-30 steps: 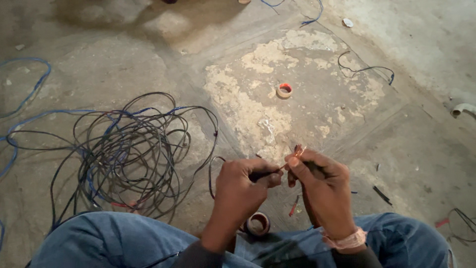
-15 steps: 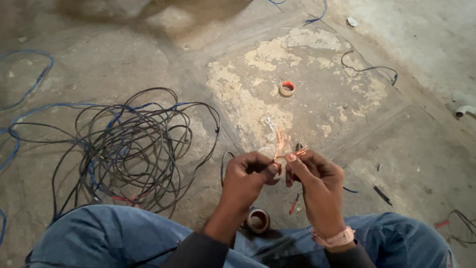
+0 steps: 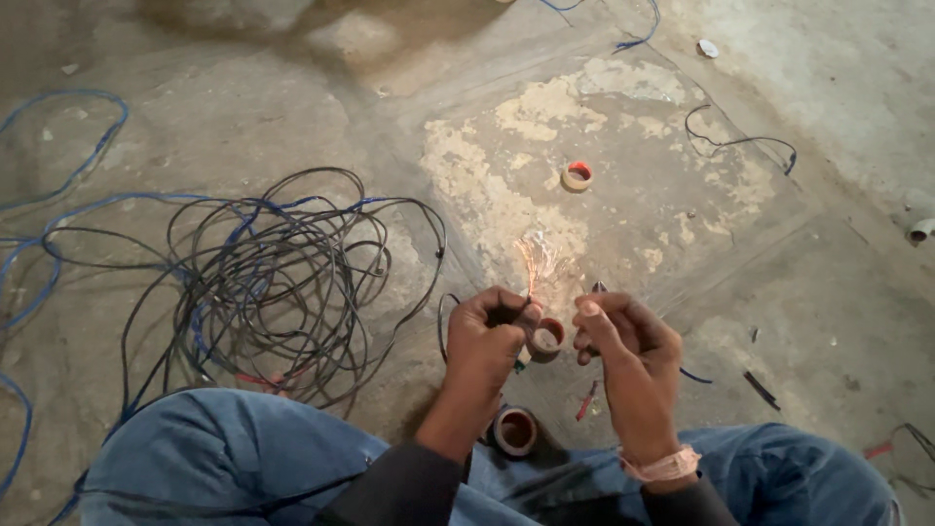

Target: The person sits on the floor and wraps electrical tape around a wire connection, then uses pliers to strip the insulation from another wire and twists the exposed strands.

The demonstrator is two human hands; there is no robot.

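My left hand (image 3: pixel 490 339) is closed around the end of a black wire (image 3: pixel 443 321). A tuft of bare copper strands (image 3: pixel 534 261) fans up above its thumb. My right hand (image 3: pixel 623 341) is just right of it, fingers curled, with a small brownish tape roll (image 3: pixel 546 338) between the two hands at its fingertips. The exact grip on the roll is partly hidden. The black wire loops back to a big tangled coil of black and blue wire (image 3: pixel 273 282) on the concrete floor to my left.
A second tape roll (image 3: pixel 514 431) lies on the floor between my knees. A red-cored roll (image 3: pixel 577 175) sits farther out. A short black wire (image 3: pixel 740 141), red wire scraps (image 3: pixel 587 399) and a white pipe end (image 3: pixel 920 229) lie around on the right.
The copper strands now stand up, fanned out above my left hand. The small tape roll has appeared between my hands, which have shifted slightly lower.
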